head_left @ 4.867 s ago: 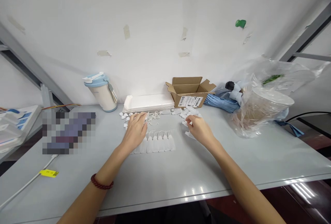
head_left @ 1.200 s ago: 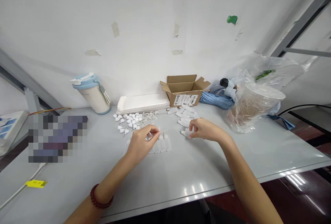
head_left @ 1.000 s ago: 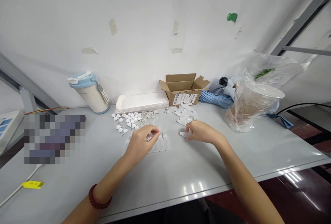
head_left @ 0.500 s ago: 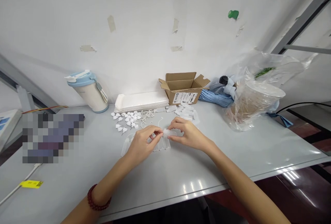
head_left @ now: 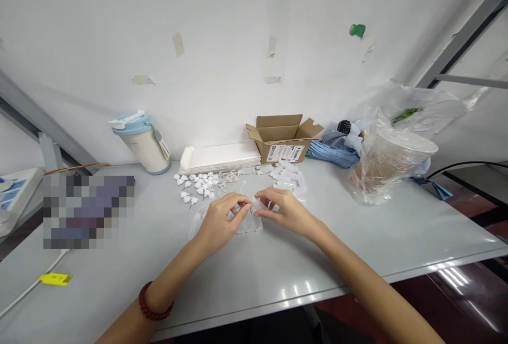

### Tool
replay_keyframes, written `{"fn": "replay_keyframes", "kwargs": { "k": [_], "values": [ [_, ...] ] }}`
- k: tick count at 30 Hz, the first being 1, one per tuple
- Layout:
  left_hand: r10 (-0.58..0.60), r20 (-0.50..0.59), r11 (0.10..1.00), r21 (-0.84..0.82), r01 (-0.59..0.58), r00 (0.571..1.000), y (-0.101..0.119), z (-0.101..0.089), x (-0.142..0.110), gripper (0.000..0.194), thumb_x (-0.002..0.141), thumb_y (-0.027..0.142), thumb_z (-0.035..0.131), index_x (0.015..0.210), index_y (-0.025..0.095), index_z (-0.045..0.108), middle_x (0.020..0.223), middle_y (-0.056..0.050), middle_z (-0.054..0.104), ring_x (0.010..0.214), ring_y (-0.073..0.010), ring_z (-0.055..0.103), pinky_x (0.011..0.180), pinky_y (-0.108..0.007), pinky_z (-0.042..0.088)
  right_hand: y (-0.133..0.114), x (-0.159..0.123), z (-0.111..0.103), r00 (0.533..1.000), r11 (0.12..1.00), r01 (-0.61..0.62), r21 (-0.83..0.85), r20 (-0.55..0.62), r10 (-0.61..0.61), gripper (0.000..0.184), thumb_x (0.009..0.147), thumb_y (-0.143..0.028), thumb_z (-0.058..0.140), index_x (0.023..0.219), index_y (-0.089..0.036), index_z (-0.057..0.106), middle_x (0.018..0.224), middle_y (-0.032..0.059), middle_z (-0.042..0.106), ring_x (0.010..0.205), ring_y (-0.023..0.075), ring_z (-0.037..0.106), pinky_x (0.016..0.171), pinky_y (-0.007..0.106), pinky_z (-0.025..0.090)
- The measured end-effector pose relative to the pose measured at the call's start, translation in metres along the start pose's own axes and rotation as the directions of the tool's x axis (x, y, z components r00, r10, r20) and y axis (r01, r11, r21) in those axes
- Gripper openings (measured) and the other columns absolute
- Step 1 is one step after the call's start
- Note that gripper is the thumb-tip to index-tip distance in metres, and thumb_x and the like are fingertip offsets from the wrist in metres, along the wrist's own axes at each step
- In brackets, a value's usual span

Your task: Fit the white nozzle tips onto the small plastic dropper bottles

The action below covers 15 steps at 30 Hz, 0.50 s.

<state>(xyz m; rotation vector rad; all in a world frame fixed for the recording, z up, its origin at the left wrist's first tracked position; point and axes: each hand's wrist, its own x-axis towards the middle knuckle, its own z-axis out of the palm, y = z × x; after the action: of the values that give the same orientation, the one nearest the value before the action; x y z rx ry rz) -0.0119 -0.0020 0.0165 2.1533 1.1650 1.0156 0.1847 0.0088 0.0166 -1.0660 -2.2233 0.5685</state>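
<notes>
My left hand (head_left: 224, 218) is closed in a pinch above the table; what its fingertips hold is too small to make out. Facing it, my right hand (head_left: 283, 207) grips a small translucent plastic bottle (head_left: 256, 204) between thumb and fingers, close against the left fingertips. Just below the hands, several translucent bottles (head_left: 248, 222) lie side by side on the table, partly hidden by my left hand. Another such bottle (head_left: 194, 226) lies left of them. Beyond the hands are a scatter of white pointed caps (head_left: 202, 181) and a tangle of white cord (head_left: 228, 177).
More translucent bottles (head_left: 288, 174) are heaped before an open cardboard box (head_left: 281, 145). Left of it lie stacked white boxes (head_left: 220, 156) and a tumbler (head_left: 145, 145). A plastic-wrapped spool (head_left: 392, 159) and blue umbrella (head_left: 333, 153) stand right. A white cable (head_left: 29, 293) crosses the table's left side.
The view has shifted slightly, so everything sits a little lower and further right. Both hands stay together at the same spot, with the right fingers slightly re-placed on the bottle.
</notes>
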Motion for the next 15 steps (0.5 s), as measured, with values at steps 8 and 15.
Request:
{"fn": "replay_keyframes", "kwargs": {
  "k": [8,15],
  "values": [
    [0.054,-0.041,0.998,0.020,-0.053,0.998,0.0000,0.0002,-0.0010,0.011,0.085,0.020,0.052,0.089,0.020,0.063,0.087,-0.002,0.067,0.072,-0.0138,0.059,0.051,-0.020,0.046,-0.0048,-0.0003,0.0011,1.000,0.999,-0.012,0.037,-0.001,0.012,0.037,0.083,-0.034,0.061,0.116,-0.020,0.054,0.074,-0.0005,0.057,0.067,0.0129,0.054,0.066,0.025,0.046],
    [0.134,-0.092,0.989,0.070,-0.128,0.987,-0.0043,0.0028,-0.0017,0.015,0.086,0.017,0.052,0.096,0.018,0.063,0.088,-0.004,0.067,0.075,-0.0150,0.060,0.053,-0.022,0.048,-0.0039,-0.0001,0.0026,0.998,0.996,-0.029,0.080,-0.058,0.033,0.035,0.081,-0.036,0.063,0.110,-0.018,0.056,0.072,-0.0007,0.056,0.064,0.0121,0.054,0.064,0.025,0.046]
  ]
}}
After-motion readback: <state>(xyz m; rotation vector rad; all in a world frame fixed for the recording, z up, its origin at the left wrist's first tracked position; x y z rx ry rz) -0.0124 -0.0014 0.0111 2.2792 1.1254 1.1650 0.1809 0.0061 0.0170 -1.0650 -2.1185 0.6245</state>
